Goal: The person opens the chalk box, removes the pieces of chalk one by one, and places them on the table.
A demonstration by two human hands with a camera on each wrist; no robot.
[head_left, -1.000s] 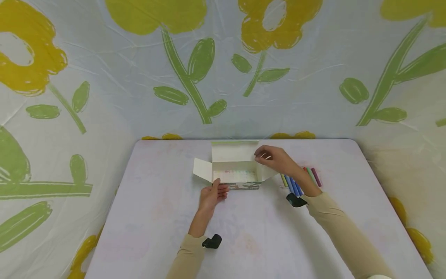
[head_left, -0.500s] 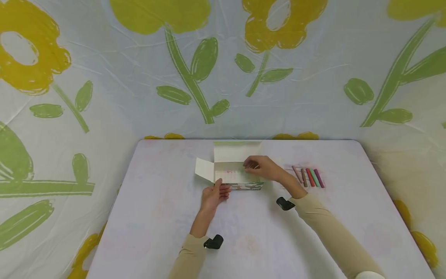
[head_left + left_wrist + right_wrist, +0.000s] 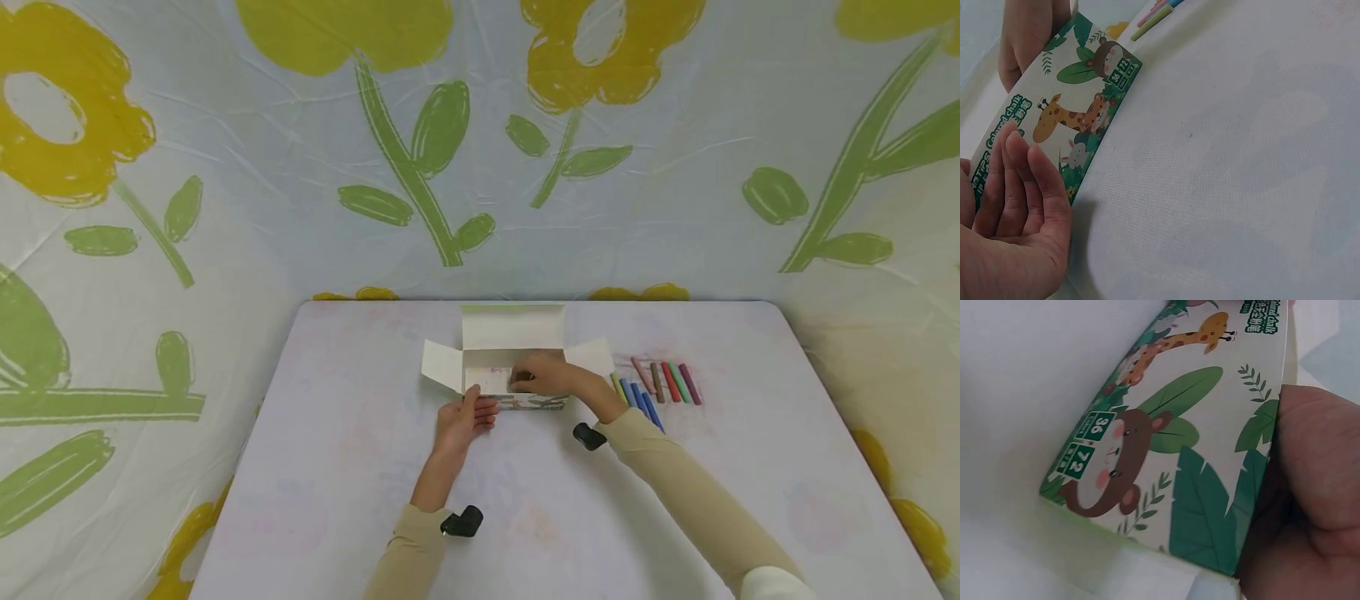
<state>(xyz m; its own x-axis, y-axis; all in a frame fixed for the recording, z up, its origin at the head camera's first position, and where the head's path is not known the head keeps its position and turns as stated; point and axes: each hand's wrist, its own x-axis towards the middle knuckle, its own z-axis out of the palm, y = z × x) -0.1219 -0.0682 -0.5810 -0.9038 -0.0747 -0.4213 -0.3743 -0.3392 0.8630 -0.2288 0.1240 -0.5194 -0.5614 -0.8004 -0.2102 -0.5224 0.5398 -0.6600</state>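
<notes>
An open chalk box (image 3: pixel 525 402) stands near the middle of the table, with its lid raised behind and side flaps spread out. White contents (image 3: pixel 486 380) with faint coloured marks show inside. My left hand (image 3: pixel 456 425) holds the box at its front left corner, thumb at the rim and fingers along the printed front. In the left wrist view, that front (image 3: pixel 1063 115) carries a giraffe and other animals. My right hand (image 3: pixel 551 375) reaches down into the box's right half. Its fingertips are hidden behind the wall, so what they hold cannot be seen.
Several chalk sticks lie to the right of the box: a yellow-green stick (image 3: pixel 618 389) beside blue sticks (image 3: pixel 643 400), then pink, brown, red, green and purple sticks (image 3: pixel 691 384). The right flap (image 3: pixel 591 357) sticks out towards them. Flower-printed cloth (image 3: pixel 480 167) surrounds the table.
My right hand has moved left and down from above the right flap into the box. The flap and the blue chalk sticks show again behind the arm. My left hand stays at the box.
</notes>
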